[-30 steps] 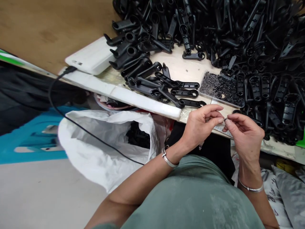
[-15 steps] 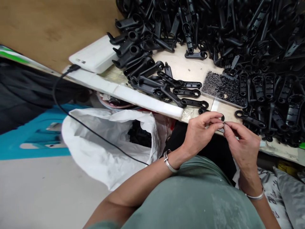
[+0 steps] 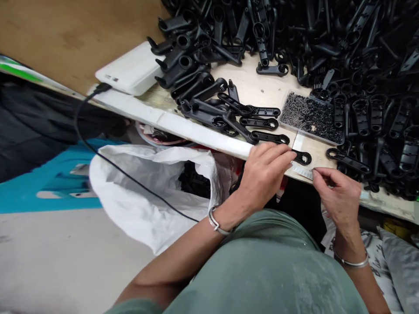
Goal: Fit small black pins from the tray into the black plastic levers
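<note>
My left hand [image 3: 266,170] lies at the table edge with its fingers bent together over one end of a black plastic arm [image 3: 303,158]. The ringed end of that arm sticks out flat to the right of the fingers; the rest is hidden. Just right of it, my right hand [image 3: 338,189] is closed in a pinch, thumb against forefinger. A tiny dark bit shows at the fingertips, too small to name. Behind the hands stands a clear plastic box [image 3: 322,138] of small dark pieces. More black plastic arms [image 3: 270,137] lie beside my left hand.
Black plastic arms [image 3: 307,35] are heaped across the back and right. A white power bank [image 3: 131,72] with a black cable [image 3: 121,173] lies on the left. White foam strip [image 3: 196,131] lines the table edge. Below hangs an open white sack [image 3: 114,196] with black parts inside.
The hands were fingertip to fingertip before. My left hand has moved left onto the black plastic arm at the edge, while my right hand keeps its pinch, slightly further right.
</note>
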The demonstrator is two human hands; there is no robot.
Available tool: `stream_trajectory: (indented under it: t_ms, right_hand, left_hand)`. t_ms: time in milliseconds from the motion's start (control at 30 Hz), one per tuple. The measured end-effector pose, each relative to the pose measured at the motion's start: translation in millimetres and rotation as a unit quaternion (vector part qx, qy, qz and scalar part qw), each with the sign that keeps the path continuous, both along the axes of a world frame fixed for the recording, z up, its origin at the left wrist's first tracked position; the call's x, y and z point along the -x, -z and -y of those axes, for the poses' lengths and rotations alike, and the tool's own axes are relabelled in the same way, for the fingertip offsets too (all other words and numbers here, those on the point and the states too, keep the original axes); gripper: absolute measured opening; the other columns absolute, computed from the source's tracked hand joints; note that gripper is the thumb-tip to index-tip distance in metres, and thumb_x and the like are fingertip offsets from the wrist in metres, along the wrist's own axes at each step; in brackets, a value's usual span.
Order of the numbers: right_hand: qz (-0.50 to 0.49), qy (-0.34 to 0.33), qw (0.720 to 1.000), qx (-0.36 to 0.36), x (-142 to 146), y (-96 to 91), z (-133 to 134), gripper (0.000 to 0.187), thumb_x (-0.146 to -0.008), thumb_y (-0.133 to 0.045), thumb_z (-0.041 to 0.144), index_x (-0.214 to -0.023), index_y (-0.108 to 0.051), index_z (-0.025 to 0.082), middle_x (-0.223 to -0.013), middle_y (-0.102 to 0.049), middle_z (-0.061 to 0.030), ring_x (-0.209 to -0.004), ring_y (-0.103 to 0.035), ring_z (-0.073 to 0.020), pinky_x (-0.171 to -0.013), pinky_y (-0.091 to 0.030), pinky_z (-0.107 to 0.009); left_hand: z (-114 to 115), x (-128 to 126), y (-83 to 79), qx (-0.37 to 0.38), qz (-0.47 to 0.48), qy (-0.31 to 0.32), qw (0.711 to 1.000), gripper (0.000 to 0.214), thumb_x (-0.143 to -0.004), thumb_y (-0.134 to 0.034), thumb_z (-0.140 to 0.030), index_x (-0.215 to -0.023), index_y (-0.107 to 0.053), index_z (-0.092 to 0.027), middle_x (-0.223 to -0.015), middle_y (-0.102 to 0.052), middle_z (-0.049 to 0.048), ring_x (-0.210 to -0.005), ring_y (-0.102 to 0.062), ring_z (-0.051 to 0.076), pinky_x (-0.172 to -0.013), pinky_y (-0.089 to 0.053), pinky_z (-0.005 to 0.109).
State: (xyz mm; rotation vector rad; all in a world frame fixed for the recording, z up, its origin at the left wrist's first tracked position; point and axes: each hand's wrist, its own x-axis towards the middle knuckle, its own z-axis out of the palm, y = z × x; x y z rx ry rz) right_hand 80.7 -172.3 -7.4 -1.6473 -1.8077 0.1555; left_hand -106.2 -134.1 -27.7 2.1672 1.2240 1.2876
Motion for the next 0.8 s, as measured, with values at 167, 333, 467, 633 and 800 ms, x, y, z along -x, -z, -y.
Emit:
stream_trajectory:
  t_ms: [167, 333, 467, 633, 800]
  right_hand:
    - [0.007, 0.018, 1.0, 0.008, -8.6, 0.3, -2.0, 0.017, -0.087, -0.062, 0.026, -0.077, -0.074, 0.02, -0.067, -0.072, -0.0013, -0.054, -0.062, -0.0127, -0.058, -0.053, -0.025]
    - [0.031, -0.008, 0.999, -0.003, -7.0, 0.3, -5.8, 0.017, -0.089, -0.06, 0.025, -0.079, -0.074, 0.02, -0.067, -0.072, -0.0012, -0.054, -0.062, -0.012, -0.057, -0.051, -0.025]
    - [0.071, -0.041, 0.996, -0.032, -4.9, 0.7, -12.6, 0.017, -0.091, -0.059, 0.022, -0.08, -0.072, 0.019, -0.068, -0.072, -0.0019, -0.057, -0.063, -0.0121, -0.06, -0.05, -0.025]
    - [0.148, -0.076, 0.985, -0.036, -5.2, 4.6, -20.6, 0.021, -0.095, -0.054, 0.022, -0.083, -0.07, 0.018, -0.074, -0.073, -0.0048, -0.067, -0.067, -0.015, -0.066, -0.049, -0.027]
    - [0.209, -0.092, 0.973, -0.03, -4.1, 3.7, -23.7, 0.022, -0.097, -0.051, 0.021, -0.087, -0.07, 0.015, -0.077, -0.073, -0.0072, -0.068, -0.067, -0.0165, -0.066, -0.046, -0.029]
  left_hand:
    - [-16.6, 1.3, -2.5, -0.066, -0.237, 0.0, 0.969, 0.018, -0.099, -0.051, -0.017, -0.094, -0.068, -0.019, -0.115, -0.073, 0.0063, -0.107, -0.059, 0.024, -0.084, -0.036, 0.041]
    - [-10.8, -2.9, 0.9, -0.111, -0.259, -0.014, 0.959, 0.024, -0.101, -0.047, -0.016, -0.084, -0.065, -0.02, -0.1, -0.073, 0.0045, -0.098, -0.058, 0.023, -0.084, -0.032, 0.042]
    - [-6.4, -4.2, 4.1, -0.123, -0.247, 0.0, 0.961, 0.023, -0.099, -0.049, -0.017, -0.085, -0.067, -0.019, -0.1, -0.072, 0.0068, -0.095, -0.058, 0.023, -0.082, -0.038, 0.038]
    - [-8.4, -4.1, 8.2, -0.106, -0.231, 0.022, 0.967, 0.026, -0.099, -0.045, -0.012, -0.088, -0.068, -0.016, -0.102, -0.069, 0.0103, -0.094, -0.058, 0.022, -0.08, -0.046, 0.033]
    - [-8.3, -3.9, 11.3, -0.1, -0.203, 0.041, 0.973, 0.03, -0.1, -0.04, -0.01, -0.09, -0.068, -0.014, -0.101, -0.068, 0.0115, -0.093, -0.059, 0.021, -0.081, -0.05, 0.031]
